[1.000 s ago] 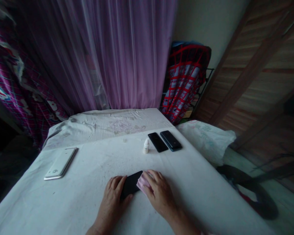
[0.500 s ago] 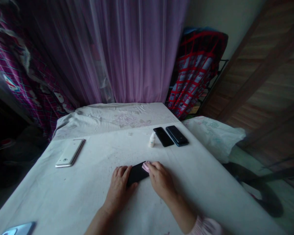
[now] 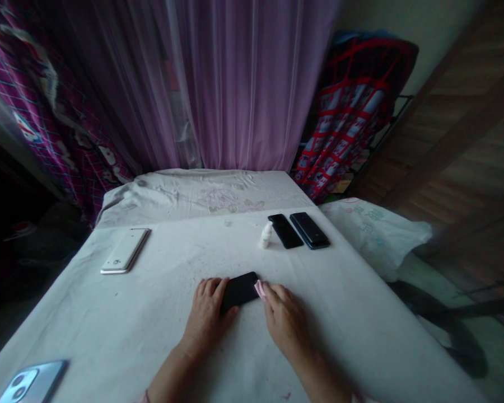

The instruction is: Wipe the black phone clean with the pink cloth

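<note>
A black phone (image 3: 240,290) lies on the white-covered table, slanting up to the right. My left hand (image 3: 210,308) grips its left end, fingers along the far edge and thumb along the near one. Pinched in the fingers of my right hand (image 3: 286,319) is a small pink cloth (image 3: 260,289), which sits at the phone's right end. Beyond them stands a small white bottle (image 3: 266,235) with a pointed cap.
Behind the bottle lie a flat black phone (image 3: 285,230) and a thicker dark phone (image 3: 309,230). On the left is a white phone (image 3: 126,252); a light blue phone (image 3: 33,383) is at the near left corner. A plastic bag (image 3: 373,229) hangs beside the table's right edge (image 3: 361,268).
My right hand has moved the pink cloth from the phone's upper right corner to its right end edge. The left hand keeps its grip. The whole view has shifted slightly.
</note>
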`<state>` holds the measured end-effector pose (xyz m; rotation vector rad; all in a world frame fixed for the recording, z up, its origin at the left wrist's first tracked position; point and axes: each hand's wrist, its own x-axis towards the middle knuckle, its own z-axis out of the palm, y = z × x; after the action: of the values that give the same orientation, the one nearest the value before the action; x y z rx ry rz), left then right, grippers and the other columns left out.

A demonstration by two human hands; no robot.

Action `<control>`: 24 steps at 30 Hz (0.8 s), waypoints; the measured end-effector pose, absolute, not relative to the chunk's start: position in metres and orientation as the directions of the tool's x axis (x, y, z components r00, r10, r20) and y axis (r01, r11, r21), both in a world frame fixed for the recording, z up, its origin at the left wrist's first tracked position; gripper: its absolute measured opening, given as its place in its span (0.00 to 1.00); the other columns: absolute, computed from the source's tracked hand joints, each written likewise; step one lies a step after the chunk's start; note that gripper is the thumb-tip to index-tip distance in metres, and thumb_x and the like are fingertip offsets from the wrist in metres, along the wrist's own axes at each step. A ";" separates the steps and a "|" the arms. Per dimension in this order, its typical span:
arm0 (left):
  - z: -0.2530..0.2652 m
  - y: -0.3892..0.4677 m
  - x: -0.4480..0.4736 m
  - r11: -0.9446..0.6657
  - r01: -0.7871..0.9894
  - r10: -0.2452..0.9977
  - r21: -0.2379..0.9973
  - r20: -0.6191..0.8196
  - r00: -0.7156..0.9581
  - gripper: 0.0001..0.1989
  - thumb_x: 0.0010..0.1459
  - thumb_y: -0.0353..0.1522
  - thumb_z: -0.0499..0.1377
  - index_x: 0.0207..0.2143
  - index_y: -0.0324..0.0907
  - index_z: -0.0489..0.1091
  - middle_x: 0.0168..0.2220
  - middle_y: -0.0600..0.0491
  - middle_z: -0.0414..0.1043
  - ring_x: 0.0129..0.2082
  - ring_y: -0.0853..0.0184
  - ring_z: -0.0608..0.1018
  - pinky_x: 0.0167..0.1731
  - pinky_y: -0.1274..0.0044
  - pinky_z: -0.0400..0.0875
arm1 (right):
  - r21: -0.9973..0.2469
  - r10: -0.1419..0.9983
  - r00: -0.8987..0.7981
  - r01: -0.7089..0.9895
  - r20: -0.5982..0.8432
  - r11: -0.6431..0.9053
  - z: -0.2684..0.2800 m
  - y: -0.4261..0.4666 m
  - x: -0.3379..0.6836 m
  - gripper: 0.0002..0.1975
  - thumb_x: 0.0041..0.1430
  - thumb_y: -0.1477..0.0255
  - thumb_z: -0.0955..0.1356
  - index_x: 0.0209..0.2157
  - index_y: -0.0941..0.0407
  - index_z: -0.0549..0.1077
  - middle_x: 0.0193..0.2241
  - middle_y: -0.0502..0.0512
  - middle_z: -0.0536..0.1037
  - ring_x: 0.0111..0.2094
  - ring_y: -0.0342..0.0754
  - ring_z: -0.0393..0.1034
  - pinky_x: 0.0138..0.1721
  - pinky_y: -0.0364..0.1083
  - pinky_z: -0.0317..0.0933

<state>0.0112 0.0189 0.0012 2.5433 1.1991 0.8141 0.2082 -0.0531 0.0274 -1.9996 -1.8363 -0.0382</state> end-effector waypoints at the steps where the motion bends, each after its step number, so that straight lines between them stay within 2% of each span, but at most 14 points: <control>1: 0.001 0.019 0.011 -0.647 0.643 0.761 0.410 0.389 0.518 0.28 0.55 0.36 0.60 0.58 0.44 0.62 0.48 0.44 0.68 0.48 0.53 0.70 0.52 0.56 0.64 | -0.285 0.945 0.128 0.958 0.300 -0.039 0.027 -0.054 0.208 0.19 0.68 0.71 0.55 0.49 0.54 0.73 0.34 0.58 0.76 0.34 0.48 0.70 0.34 0.44 0.61; 11: 0.005 0.019 0.012 -0.635 0.648 0.772 0.421 0.373 0.514 0.27 0.55 0.36 0.61 0.57 0.44 0.64 0.48 0.45 0.69 0.48 0.53 0.70 0.52 0.56 0.64 | -0.315 0.964 0.156 0.945 0.215 -0.083 0.043 -0.005 0.203 0.16 0.65 0.75 0.58 0.46 0.55 0.75 0.36 0.58 0.76 0.38 0.49 0.70 0.39 0.45 0.62; 19: 0.007 0.017 0.015 -0.593 0.685 0.803 0.423 0.363 0.472 0.26 0.53 0.37 0.62 0.55 0.44 0.66 0.46 0.46 0.70 0.47 0.53 0.71 0.52 0.55 0.64 | -0.308 0.948 0.160 0.949 0.275 -0.071 0.027 -0.044 0.208 0.17 0.67 0.69 0.57 0.48 0.53 0.74 0.35 0.56 0.77 0.35 0.48 0.71 0.35 0.44 0.61; 24: 0.009 0.017 0.015 -0.606 0.681 0.794 0.412 0.364 0.487 0.26 0.53 0.38 0.62 0.55 0.44 0.66 0.46 0.45 0.70 0.47 0.53 0.71 0.52 0.56 0.63 | -0.325 0.957 0.182 0.940 0.224 -0.103 0.031 -0.040 0.209 0.16 0.66 0.71 0.59 0.46 0.54 0.75 0.35 0.57 0.77 0.35 0.48 0.72 0.36 0.44 0.60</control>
<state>0.0147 0.0170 0.0095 2.5197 1.2696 0.7838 0.2087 -0.0396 0.0312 -2.0746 -1.7862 0.0599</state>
